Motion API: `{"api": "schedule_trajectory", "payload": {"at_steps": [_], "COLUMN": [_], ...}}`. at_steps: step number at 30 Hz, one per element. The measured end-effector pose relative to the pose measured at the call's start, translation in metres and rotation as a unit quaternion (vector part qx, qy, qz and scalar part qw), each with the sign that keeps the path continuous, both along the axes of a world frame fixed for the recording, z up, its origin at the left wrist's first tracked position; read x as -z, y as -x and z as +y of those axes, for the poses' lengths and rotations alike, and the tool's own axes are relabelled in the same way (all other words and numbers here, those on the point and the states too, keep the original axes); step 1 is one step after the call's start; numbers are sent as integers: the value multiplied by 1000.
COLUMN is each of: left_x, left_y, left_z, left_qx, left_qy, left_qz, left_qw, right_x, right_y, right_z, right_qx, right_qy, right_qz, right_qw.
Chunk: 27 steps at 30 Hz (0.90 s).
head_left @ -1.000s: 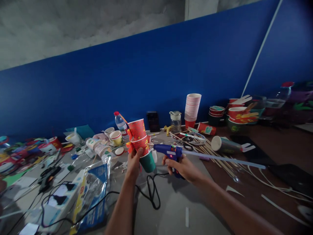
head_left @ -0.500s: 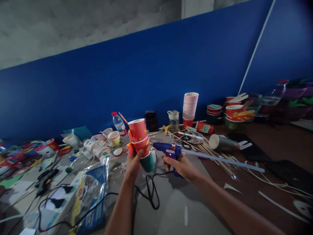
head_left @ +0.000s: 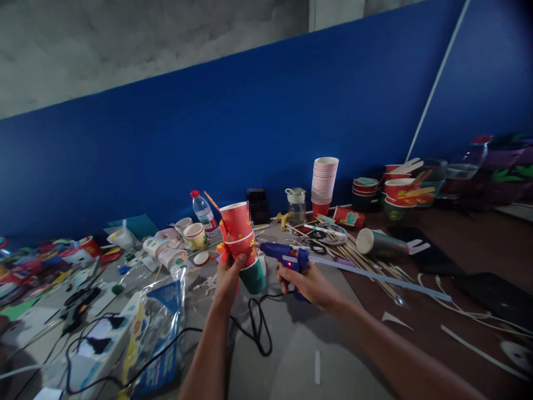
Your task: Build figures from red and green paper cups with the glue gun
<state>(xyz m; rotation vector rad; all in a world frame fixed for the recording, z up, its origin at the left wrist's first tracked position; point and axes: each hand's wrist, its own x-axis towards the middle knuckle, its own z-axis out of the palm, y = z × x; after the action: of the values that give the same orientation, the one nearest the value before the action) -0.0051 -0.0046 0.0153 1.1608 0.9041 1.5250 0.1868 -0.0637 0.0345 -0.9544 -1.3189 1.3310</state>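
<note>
Near the middle of the view, my left hand is closed round a stack of joined paper cups, red ones above and a green one at the bottom. An orange stick rises from the stack's left side. My right hand grips a blue glue gun with a small red light lit. Its nozzle points left at the red cups, close to them; whether it touches cannot be told. A long clear glue stick sticks out of the gun's back to the right.
Behind stand a water bottle, a glass jar and a tall cup stack. Wooden sticks lie to the right. A plastic packet and a power strip lie at left. A black cable loops below my hands.
The cup stack in my left hand has shifted very slightly to the right, and the back end of the glue stick has dipped a little. Both hands keep their hold.
</note>
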Motion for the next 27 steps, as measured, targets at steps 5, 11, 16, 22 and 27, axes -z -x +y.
{"api": "schedule_trajectory", "payload": {"at_steps": [5,11,16,22,27], "left_x": [0,4,4,0,0], "left_y": [-1,2,2,-1,-1], "left_z": [0,2,3,2,1], "left_qx": [-18,-35,-39,-27,-27], "left_qy": [12,26,33,36,35], "left_qz": [-7,-21,-22,-25,-17], "left_qw": [1000,999,998,999,999], "right_x": [6,15,15,21,14], "right_y": [1,0,1,5,2], "right_z": [2,6,2,-1,-2], "right_qx": [-17,-4,16,88,67], "right_qy": [-17,-54,-76,-160,-180], "right_qz": [-39,-89,-149,-165,-211], "right_qw": [999,995,986,969,958]}}
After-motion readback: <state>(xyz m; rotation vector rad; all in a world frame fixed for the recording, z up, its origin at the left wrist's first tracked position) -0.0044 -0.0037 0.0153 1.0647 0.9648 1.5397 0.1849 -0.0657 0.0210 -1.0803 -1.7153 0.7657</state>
